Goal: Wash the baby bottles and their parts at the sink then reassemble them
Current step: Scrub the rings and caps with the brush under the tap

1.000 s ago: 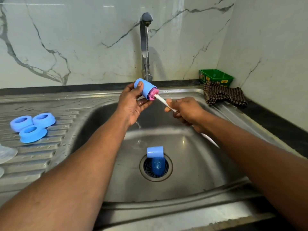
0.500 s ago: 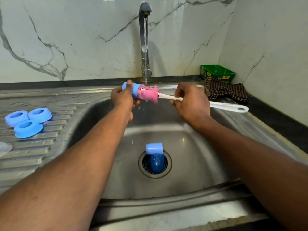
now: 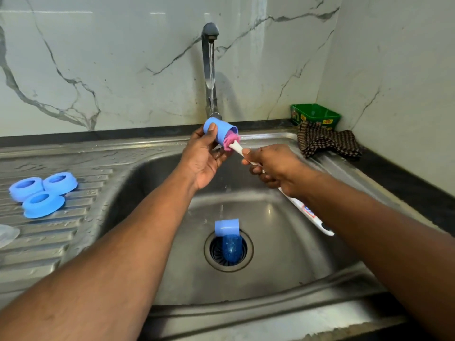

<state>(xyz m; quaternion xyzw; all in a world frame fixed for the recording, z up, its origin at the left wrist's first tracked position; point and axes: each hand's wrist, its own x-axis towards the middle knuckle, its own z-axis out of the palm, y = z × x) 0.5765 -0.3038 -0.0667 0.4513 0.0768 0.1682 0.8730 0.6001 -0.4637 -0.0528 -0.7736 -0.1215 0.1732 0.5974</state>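
My left hand (image 3: 204, 158) grips a blue bottle cap (image 3: 219, 131) under the running tap (image 3: 210, 70), its open end turned right. Inside the cap sits the pink sponge head of a white-handled bottle brush (image 3: 305, 212), and only the sponge's edge shows. My right hand (image 3: 273, 166) grips the brush handle just behind the head. A second blue cap (image 3: 226, 227) lies in the sink basin (image 3: 283, 242) at the drain's rim. Three blue screw rings (image 3: 43, 193) sit together on the ribbed drainboard at left. A clear part (image 3: 7, 235) peeks in at the far left edge.
A green box (image 3: 315, 115) stands in the back right corner with a checked brown cloth (image 3: 327, 141) in front of it. The marble wall rises close behind the tap and along the right side. A dark blue strainer (image 3: 229, 249) fills the drain.
The pink sponge has gone back deep into the cap after being pulled mostly out. The brush handle has swung from level to pointing down right, and the cap sits higher.
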